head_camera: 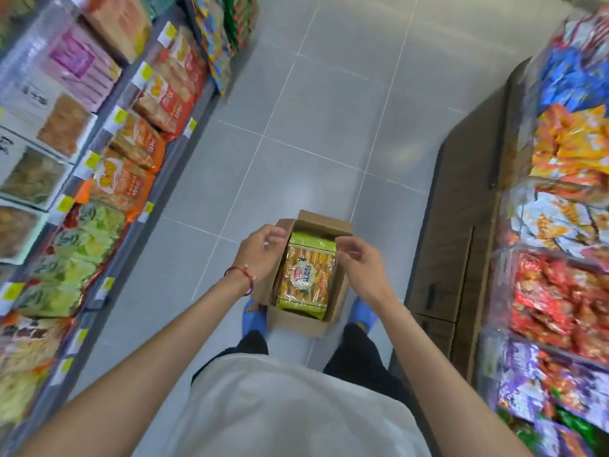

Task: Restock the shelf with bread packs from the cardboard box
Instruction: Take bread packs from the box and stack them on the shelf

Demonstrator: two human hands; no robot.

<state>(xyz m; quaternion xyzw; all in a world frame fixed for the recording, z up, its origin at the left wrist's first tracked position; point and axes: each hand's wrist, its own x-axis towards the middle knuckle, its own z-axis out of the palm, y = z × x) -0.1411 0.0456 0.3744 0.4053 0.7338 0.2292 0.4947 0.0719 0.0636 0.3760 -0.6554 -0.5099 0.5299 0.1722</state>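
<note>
Below, between the left grip (260, 252) and right grip (359, 268), both loosely curled and empty, a yellow-green bread pack (306, 275) lies in the open cardboard box (296, 321); its round label is too blurred to read.

No words can be read. The round label (300, 275) on the bread pack (309, 255) and the yellow tags (66, 204) on the shelf (174, 169) are too blurry.

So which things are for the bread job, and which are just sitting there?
For the job: cardboard box; bread pack lying inside it; left hand and right hand, both above the box and holding nothing.

Just there: orange snack packs on the left; red bags on the right; blue shoes.
</note>
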